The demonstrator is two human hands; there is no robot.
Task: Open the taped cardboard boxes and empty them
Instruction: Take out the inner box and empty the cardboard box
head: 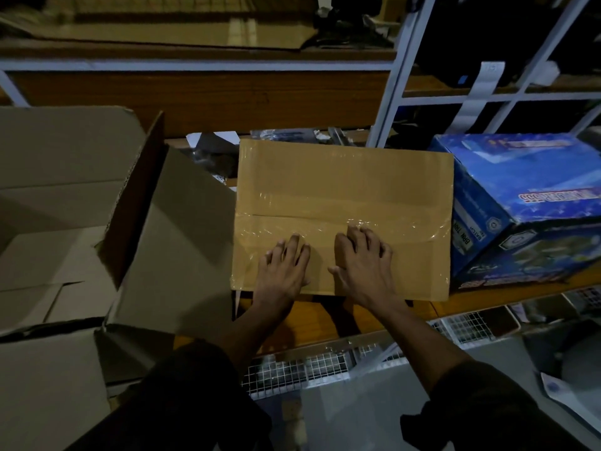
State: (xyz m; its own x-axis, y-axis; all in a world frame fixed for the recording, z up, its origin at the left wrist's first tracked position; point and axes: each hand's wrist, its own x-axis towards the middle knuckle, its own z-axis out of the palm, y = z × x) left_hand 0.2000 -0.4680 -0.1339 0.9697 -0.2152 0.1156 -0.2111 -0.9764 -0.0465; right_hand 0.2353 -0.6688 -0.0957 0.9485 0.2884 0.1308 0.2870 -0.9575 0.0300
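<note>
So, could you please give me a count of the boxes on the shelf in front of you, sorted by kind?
Brown box, taped shut: 1
Brown box, flaps open: 1
Blue printed box: 1
Total: 3

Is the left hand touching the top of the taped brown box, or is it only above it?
Touching. In the head view the left hand lies flat on the near flap of the taped brown box, fingers spread on the cardboard with no gap visible.
</note>
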